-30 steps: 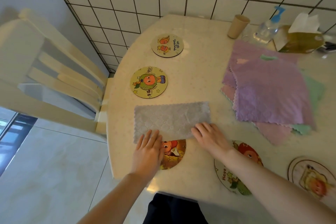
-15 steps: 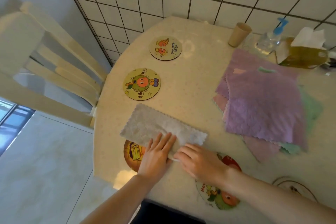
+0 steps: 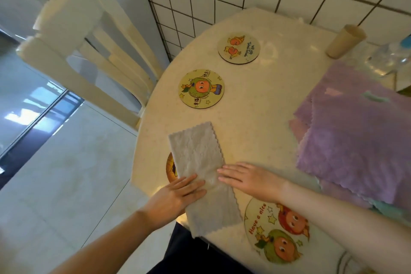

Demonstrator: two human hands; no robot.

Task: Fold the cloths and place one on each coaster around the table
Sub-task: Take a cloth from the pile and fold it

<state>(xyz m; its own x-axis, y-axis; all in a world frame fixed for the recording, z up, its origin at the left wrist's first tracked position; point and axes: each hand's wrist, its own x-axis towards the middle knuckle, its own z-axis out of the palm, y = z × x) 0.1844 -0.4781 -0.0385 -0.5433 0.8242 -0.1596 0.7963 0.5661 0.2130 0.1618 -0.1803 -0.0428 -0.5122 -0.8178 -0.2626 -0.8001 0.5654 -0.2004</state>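
A person's left hand (image 3: 178, 193) and right hand (image 3: 251, 179) press flat, fingers extended and loosely spread, on a grey cloth (image 3: 201, 168) folded into a long strip at the near left edge of the round table (image 3: 255, 109); neither hand grips it, both palms simply bearing down on its middle. The strip runs from mid-table toward the near edge, its near end hanging just over the rim, and it covers most of an orange coaster (image 3: 170, 168) at the left edge. A large coaster (image 3: 277, 231) lies just beside it on the near edge, two more coasters, one green-figured (image 3: 201, 88) and one farther (image 3: 239, 48), along the left edge, a stack of purple cloths (image 3: 360, 140) at the right edge, a paper cup (image 3: 344, 41) at the far side
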